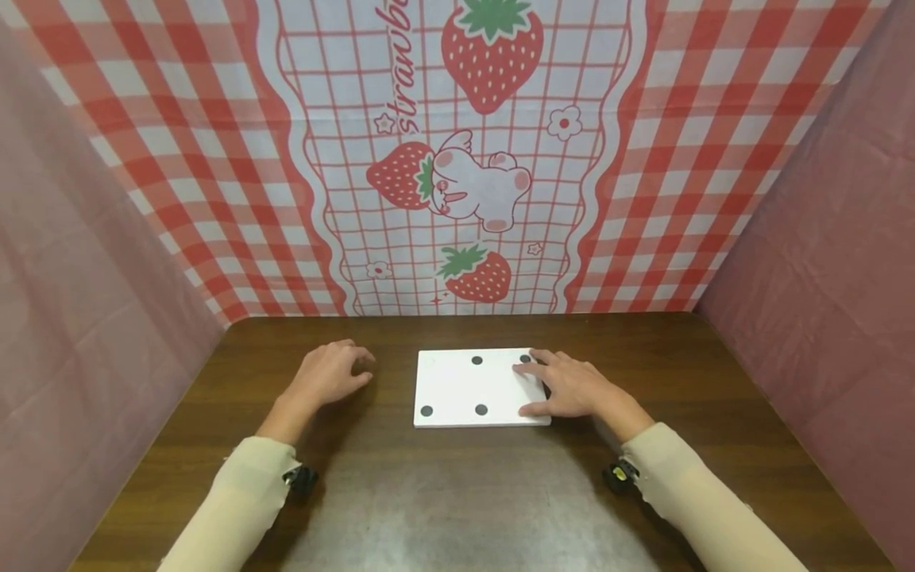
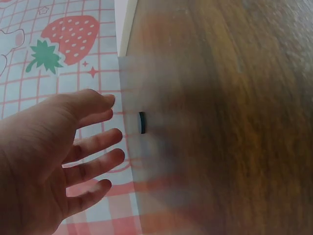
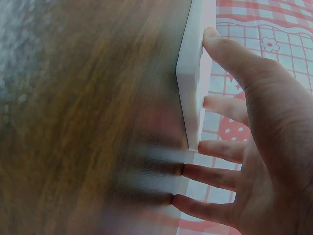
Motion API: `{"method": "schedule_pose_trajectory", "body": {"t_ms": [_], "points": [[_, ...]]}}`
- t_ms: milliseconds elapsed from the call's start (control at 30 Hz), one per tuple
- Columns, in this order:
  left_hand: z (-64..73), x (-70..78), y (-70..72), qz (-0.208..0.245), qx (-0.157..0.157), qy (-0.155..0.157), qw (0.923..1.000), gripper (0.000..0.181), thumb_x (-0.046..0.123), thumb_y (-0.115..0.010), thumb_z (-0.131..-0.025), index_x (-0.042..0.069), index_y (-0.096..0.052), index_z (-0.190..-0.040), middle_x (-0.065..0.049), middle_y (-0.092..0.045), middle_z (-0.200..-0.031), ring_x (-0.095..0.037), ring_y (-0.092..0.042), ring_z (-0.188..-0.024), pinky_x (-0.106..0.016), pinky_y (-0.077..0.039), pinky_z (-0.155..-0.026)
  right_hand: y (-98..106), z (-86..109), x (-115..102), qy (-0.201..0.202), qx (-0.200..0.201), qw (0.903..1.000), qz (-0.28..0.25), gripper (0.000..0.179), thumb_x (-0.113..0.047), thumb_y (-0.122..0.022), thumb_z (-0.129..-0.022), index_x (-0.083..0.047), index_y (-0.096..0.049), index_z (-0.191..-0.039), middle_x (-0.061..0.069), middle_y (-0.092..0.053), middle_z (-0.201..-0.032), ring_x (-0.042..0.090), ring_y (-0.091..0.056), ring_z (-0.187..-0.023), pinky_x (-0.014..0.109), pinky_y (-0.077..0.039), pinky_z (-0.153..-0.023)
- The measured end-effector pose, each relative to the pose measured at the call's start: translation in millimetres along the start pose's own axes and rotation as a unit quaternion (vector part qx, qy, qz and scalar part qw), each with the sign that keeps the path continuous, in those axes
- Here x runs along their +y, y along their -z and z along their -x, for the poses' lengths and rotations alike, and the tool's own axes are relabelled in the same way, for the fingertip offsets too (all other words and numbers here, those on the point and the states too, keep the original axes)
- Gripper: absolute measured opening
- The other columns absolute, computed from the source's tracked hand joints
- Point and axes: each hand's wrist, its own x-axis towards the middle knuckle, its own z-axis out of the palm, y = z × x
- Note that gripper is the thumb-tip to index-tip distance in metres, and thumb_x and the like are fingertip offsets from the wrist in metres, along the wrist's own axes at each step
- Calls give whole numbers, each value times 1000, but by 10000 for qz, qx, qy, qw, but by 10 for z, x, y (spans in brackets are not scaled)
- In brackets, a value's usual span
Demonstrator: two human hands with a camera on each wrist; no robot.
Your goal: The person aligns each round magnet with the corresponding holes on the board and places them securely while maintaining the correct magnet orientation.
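A white rectangular board (image 1: 457, 385) lies on the table, with several round black discs on its face and a faint mark at its far left corner. My right hand (image 1: 575, 385) rests at the board's right end, thumb and index fingertip on its top; two fingers reach down to the table beside it in the right wrist view. To the board's left, my left hand (image 1: 330, 373) hovers over the table with loosely bent fingers and nothing in them. A small black disc (image 2: 142, 122) lies flat on the table below its fingertips in the left wrist view.
The brown wooden table (image 1: 429, 508) ends at a red and white checked cloth (image 1: 665, 159) printed with strawberries. Pink curtains (image 1: 822, 262) hang on both sides. Each sleeve cuff has a small dark device (image 1: 619, 475) strapped near it.
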Motion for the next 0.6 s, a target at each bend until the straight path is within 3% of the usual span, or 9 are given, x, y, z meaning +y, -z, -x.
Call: {"method": "schedule_pose_trajectory", "body": {"t_ms": [133, 200, 433, 600], "points": [[20, -13, 2, -17, -173, 30, 9998, 26, 27, -85, -100, 17, -86, -123, -5, -80, -107, -25, -77, -97, -50, -64, -83, 4, 6, -6, -4, -2, 10000, 5, 89, -69, -81, -94, -22, -59, -165, 25, -47, -176, 52, -57, -151, 75, -58, -103], [3, -88, -74, 9, -198, -28, 9998, 26, 29, -86, -99, 19, -86, -123, -3, -78, -104, -21, -73, -92, -48, -62, -78, 3, 10, -7, -14, -14, 10000, -2, 89, -69, -82, -94, -22, -58, -165, 25, -47, -176, 53, -57, -152, 76, -58, -103], [-260, -729, -851, -241, -58, -239, 9994, 29, 41, -90, -94, 30, -85, -121, 8, -71, -95, -11, -65, -83, -39, -54, -65, -5, 6, -3, -8, -13, 10000, -1, 89, -69, -81, -94, -22, -58, -165, 24, -47, -176, 53, -56, -152, 76, -57, -103], [-318, -822, -967, -354, -39, -237, 9991, 28, 43, -93, -92, 35, -86, -118, 13, -72, -96, -8, -68, -87, -37, -56, -67, 4, 4, -9, -19, -13, 10000, 3, 89, -69, -81, -94, -22, -58, -165, 24, -47, -177, 53, -56, -153, 77, -57, -104]]}}
